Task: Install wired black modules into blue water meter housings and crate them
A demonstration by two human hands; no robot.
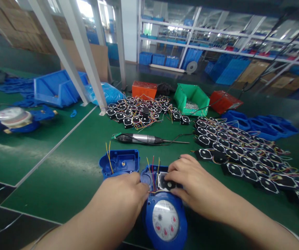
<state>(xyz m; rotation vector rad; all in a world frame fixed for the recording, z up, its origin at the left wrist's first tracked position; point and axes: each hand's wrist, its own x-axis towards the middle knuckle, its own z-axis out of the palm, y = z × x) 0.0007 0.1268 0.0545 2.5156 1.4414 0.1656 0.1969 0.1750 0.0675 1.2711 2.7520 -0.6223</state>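
Observation:
A blue water meter [166,222] with a white dial and red pointers lies in front of me, its open blue housing [145,177] at the far end. My right hand [191,182] grips a black module with a white outline [169,183] in that housing, thumb near, fingers on its top. Yellow and red wires [153,173] stand up beside the module. My left hand [126,194] is closed at the housing's left side, its fingertips pinching thin wires. Partly behind that hand sits a second open blue housing [120,161] with two yellow wires upright in it.
An electric screwdriver [144,139] lies crosswise beyond the housings. Rows of black modules [245,152] fill the right; more modules [139,113] are heaped behind. A green bin [192,99] holds small metal parts. Other meters [14,118] stand left, near a metal post [87,52].

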